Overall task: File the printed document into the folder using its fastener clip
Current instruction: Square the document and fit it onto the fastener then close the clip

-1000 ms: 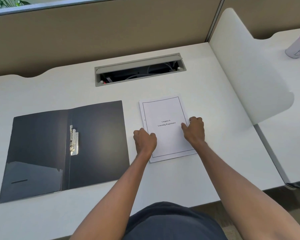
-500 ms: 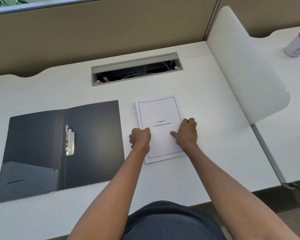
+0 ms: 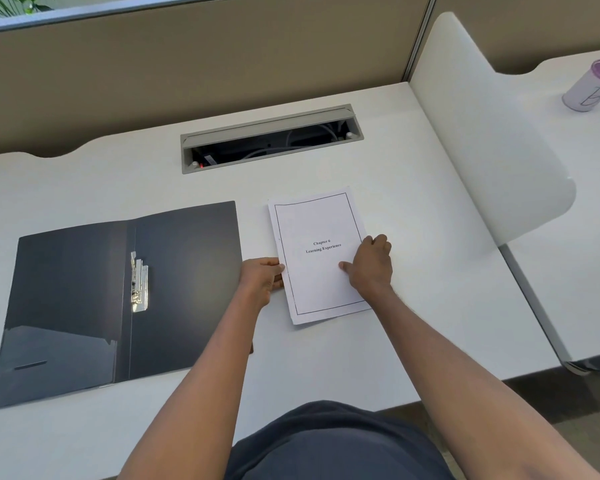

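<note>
A white printed document [image 3: 317, 230] with a bordered title page lies on the white desk, a little right of centre. My left hand [image 3: 262, 280] holds its left edge, fingers at the paper's side. On the right edge rests my right hand [image 3: 371, 266], gripping it with the thumb on the page. To the left lies the dark folder [image 3: 187, 271], open flat, and its metal fastener clip [image 3: 139, 282] sits beside the spine crease. The folder's right edge almost touches my left hand.
An open grey cable tray [image 3: 271, 128] is sunk into the white desk [image 3: 413, 209] behind the document. A white curved divider [image 3: 492, 140] stands at the right, and beyond it a purple-lidded cup [image 3: 591, 86] on the neighbouring desk. A beige partition runs along the back.
Both hands have shifted on the document: the left moved from on top of the page out to its left edge, and the right opened slightly along the right edge. The document stays flat.
</note>
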`<state>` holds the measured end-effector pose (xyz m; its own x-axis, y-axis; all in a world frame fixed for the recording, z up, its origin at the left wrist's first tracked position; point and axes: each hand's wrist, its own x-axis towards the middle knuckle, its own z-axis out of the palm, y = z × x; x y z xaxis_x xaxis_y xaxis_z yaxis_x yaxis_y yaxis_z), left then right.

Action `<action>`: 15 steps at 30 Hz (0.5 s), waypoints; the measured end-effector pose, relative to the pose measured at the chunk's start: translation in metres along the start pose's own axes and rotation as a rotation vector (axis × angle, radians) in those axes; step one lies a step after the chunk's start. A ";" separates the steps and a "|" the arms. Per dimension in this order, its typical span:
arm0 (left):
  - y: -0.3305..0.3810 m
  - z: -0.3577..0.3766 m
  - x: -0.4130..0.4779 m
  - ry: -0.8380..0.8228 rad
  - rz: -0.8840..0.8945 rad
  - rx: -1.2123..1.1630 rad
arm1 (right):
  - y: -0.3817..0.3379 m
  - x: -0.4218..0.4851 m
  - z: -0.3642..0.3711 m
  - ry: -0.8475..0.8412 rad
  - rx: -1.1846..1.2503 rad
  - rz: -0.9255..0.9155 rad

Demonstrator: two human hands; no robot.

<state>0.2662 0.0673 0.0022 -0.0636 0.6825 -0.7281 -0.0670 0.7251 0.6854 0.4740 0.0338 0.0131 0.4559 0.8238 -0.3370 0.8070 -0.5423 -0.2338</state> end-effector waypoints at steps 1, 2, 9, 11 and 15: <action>0.000 -0.002 0.000 -0.006 0.001 -0.011 | 0.000 -0.001 0.000 0.000 0.009 0.001; -0.001 -0.003 0.001 -0.010 0.005 -0.019 | 0.000 -0.002 -0.001 -0.001 0.021 0.001; -0.002 -0.018 0.003 -0.046 0.007 -0.067 | 0.007 -0.002 -0.004 0.003 0.244 0.029; 0.000 -0.029 0.005 -0.065 0.010 -0.074 | 0.007 -0.001 -0.005 0.015 0.327 0.042; 0.007 -0.057 0.007 -0.073 0.024 -0.090 | -0.001 0.002 -0.005 0.017 0.507 0.048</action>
<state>0.2082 0.0723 0.0020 0.0063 0.7068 -0.7074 -0.1553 0.6995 0.6976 0.4765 0.0366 0.0174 0.4976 0.7964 -0.3438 0.5034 -0.5879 -0.6332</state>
